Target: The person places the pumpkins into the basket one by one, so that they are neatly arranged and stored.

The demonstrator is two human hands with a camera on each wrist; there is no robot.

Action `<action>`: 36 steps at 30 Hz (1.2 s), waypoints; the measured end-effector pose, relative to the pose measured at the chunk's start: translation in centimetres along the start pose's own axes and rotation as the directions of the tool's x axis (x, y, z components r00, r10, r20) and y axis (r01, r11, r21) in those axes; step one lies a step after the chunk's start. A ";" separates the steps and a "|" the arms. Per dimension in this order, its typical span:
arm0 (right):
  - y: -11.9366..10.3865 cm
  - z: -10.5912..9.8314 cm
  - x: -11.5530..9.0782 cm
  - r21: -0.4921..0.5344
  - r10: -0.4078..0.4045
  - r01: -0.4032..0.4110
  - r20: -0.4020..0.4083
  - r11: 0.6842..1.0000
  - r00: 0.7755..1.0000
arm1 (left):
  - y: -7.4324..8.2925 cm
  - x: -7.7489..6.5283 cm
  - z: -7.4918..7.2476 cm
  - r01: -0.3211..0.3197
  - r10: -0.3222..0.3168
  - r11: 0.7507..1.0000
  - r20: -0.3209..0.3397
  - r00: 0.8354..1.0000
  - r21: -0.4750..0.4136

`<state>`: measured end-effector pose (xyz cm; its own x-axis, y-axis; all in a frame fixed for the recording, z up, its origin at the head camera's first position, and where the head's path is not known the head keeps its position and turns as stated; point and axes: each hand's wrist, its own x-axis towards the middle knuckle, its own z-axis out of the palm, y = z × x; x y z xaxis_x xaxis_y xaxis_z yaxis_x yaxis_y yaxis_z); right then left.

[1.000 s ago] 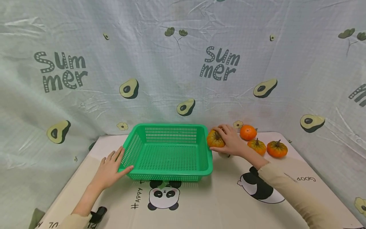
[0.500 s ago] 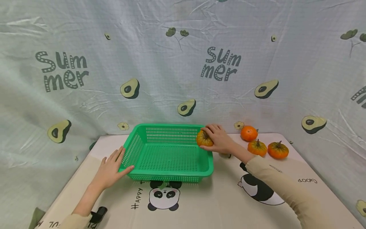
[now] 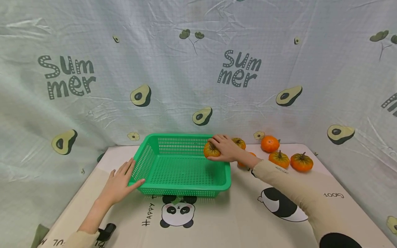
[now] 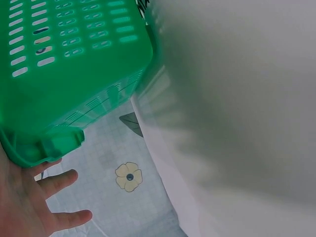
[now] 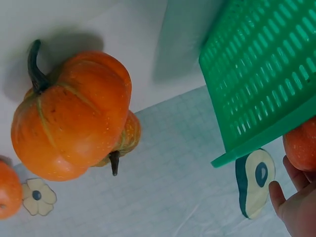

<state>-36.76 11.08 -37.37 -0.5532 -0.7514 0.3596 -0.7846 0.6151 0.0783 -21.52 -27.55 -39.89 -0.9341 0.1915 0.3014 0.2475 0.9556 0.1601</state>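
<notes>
A green slotted plastic basket (image 3: 183, 187) stands on the table, its inside bare in the head view. My right hand (image 3: 227, 148) grips a small orange-and-green pumpkin (image 3: 211, 150) over the basket's right end. In the right wrist view that pumpkin (image 5: 302, 145) shows beyond the basket rim, partly hidden, with the fingers (image 5: 276, 196) at its underside. My left hand (image 3: 116, 186) rests on the basket's left rim with fingers spread and straight. Seen from the left wrist, those fingers (image 4: 59, 182) stretch out past the rim.
Right of the basket sit an orange pumpkin (image 5: 74, 116), partly behind my wrist in the head view, and a greenish one (image 3: 239, 143). Farther right are three more pumpkins, one plain orange (image 3: 270, 143). A patterned cloth (image 3: 173, 75) hangs behind the table.
My right hand has carried the pumpkin leftward from beside the basket to over its right end, uncovering the two pumpkins behind. The left hand has stayed on the rim.
</notes>
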 end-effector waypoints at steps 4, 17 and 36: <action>-0.1 0.2 0.5 0.008 -0.008 0.008 0.067 1.000 0.998 | 0.0 0.0 0.0 0.005 -0.005 1.000 0.004 1.000 0.003; -0.5 0.7 2.1 -0.015 -0.060 0.064 0.187 0.998 0.981 | 0.2 0.0 0.0 0.002 -0.002 1.000 0.008 1.000 -0.003; 1.2 1.4 3.4 -0.087 0.036 -0.004 0.366 0.996 0.930 | 0.1 0.0 0.1 0.011 -0.010 1.000 0.017 1.000 -0.027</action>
<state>-39.95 8.88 -37.36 -0.6448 -0.7643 -0.0032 -0.7551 0.6364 0.1575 -21.48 -27.46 -39.94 -0.9408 0.1852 0.2839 0.2441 0.9513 0.1884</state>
